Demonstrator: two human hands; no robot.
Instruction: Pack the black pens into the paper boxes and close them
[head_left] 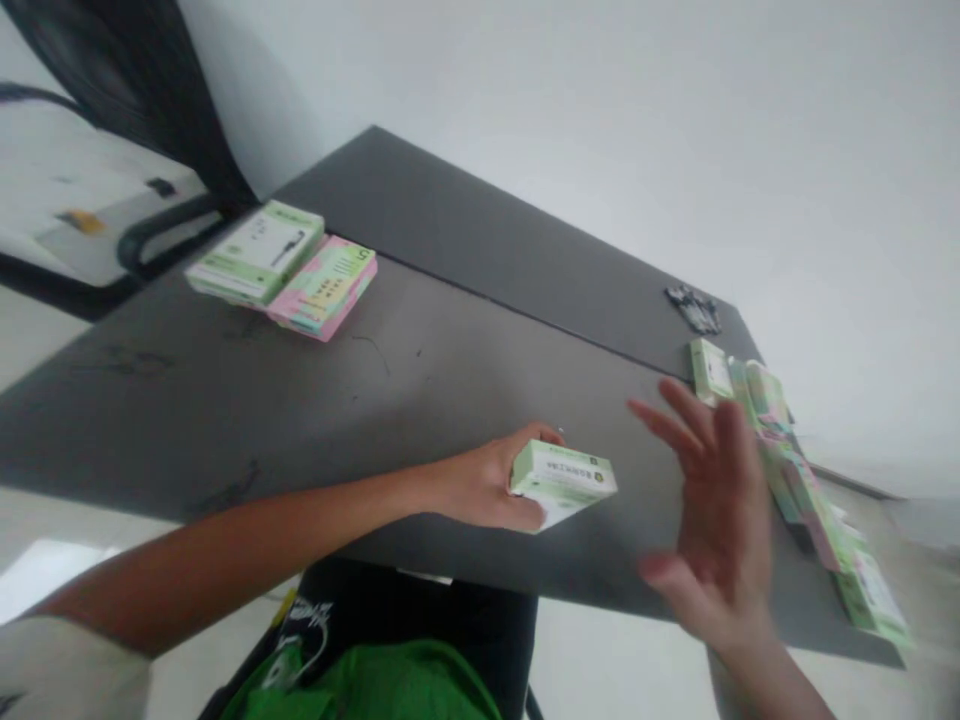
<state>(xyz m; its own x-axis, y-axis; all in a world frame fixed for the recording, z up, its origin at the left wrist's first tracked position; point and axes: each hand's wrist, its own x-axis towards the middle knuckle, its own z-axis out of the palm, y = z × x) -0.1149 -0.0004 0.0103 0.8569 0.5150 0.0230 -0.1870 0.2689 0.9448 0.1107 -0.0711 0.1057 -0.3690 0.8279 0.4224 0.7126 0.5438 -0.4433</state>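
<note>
My left hand [502,485] is closed around the left end of a green and white carton [571,475], thumb on the near side and fingers behind it. The carton is above the grey table [465,370], near its front edge; whether it touches the surface I cannot tell. To the right of the carton my right hand [712,520] is raised, fingers spread and slightly blurred by motion, with nothing in it. Behind that hand, a row of green and pink cartons [806,500] runs along the table's right end, partly hidden by the fingers.
At the table's left lie a green and white carton [259,250] and a pink and green carton [326,287], side by side. Dark and silver small items [694,308] lie at the far right. A black chair [172,225] stands beyond the left end, and a white wall rises behind.
</note>
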